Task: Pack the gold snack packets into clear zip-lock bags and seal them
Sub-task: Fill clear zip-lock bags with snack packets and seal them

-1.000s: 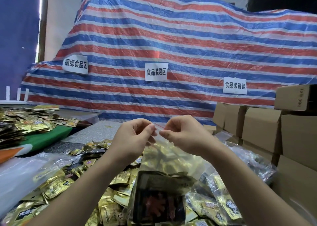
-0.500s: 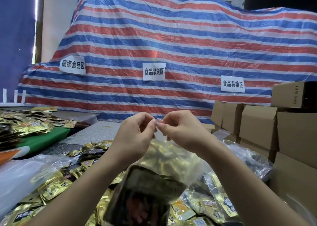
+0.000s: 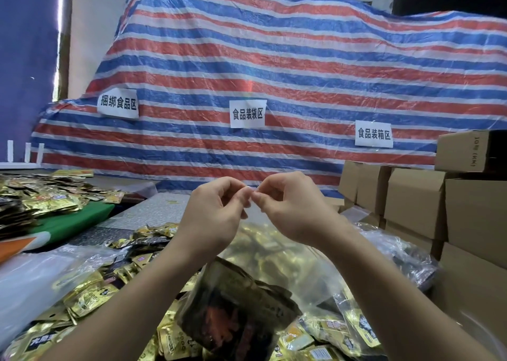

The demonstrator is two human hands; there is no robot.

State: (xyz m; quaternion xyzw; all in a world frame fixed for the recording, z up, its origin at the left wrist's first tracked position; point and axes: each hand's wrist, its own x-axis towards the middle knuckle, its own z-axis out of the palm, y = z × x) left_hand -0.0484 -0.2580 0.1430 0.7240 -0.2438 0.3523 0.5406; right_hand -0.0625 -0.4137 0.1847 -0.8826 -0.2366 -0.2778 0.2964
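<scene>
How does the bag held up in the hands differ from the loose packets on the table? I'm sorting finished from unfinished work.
The clear bag hangs in the air, pinched at its top edge by the left hand and right hand; the loose packets lie scattered flat on the table. The bag is see-through plastic; the packets are shiny gold foil. The bag is much larger. Both hold snacks: dark and gold packets show inside the bag.

Both forearms are bare to the frame edge, with no sleeves, gloves, watch or rings visible on the left hand [image 3: 211, 212] or the right hand [image 3: 295, 208], whose fingers [image 3: 258, 196] carry short, unpainted nails.
</scene>
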